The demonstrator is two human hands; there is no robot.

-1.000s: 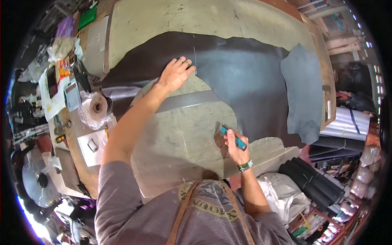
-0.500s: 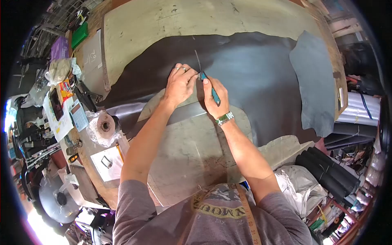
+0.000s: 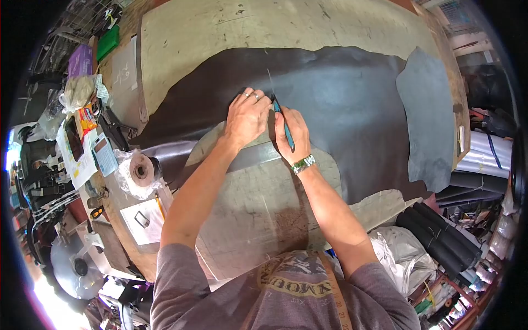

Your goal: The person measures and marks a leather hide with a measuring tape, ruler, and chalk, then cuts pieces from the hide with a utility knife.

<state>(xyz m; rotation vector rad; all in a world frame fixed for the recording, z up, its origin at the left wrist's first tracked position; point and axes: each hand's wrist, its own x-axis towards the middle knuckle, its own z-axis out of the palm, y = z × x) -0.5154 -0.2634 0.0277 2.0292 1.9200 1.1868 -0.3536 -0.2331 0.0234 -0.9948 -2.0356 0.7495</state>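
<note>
A large dark brown leather sheet (image 3: 352, 110) lies spread over the table. My right hand (image 3: 294, 132) is closed around a teal craft knife (image 3: 288, 135), its dark blade pointing away from me at the leather. A thin pale line (image 3: 270, 77) runs across the leather beyond the blade tip. Just left of the knife, my left hand (image 3: 247, 116) rests on the leather with its fingers curled at the sheet near the line; the fingertips are partly hidden. Between my forearms the pale board (image 3: 247, 203) shows through a large cut-out in the leather.
On the left are a plastic-wrapped roll (image 3: 141, 169), a calculator (image 3: 104, 155), a phone (image 3: 73, 137) and a paper with a drawing (image 3: 143, 220). A greyish leather piece (image 3: 426, 118) lies at the right edge. Dark rolls (image 3: 440, 236) stand beside the table on the right.
The view has shifted slightly. My left hand sits a little closer to me and further right, and the knife handle has swung to point more straight toward me.
</note>
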